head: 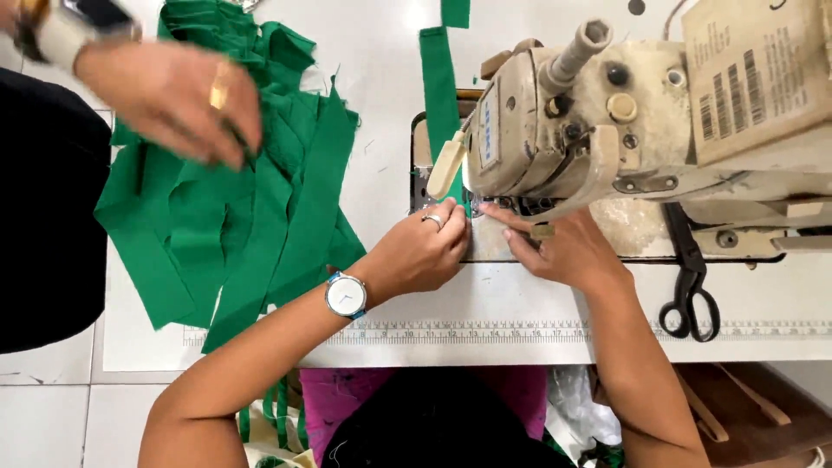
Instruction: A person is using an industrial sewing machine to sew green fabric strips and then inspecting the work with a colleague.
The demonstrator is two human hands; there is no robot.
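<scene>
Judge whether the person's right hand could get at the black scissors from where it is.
Probably yes: the right hand lies beside the scissors on the white table, with bare tabletop between them.

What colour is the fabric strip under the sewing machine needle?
Green, seen in the head view: the fabric strip.
</scene>
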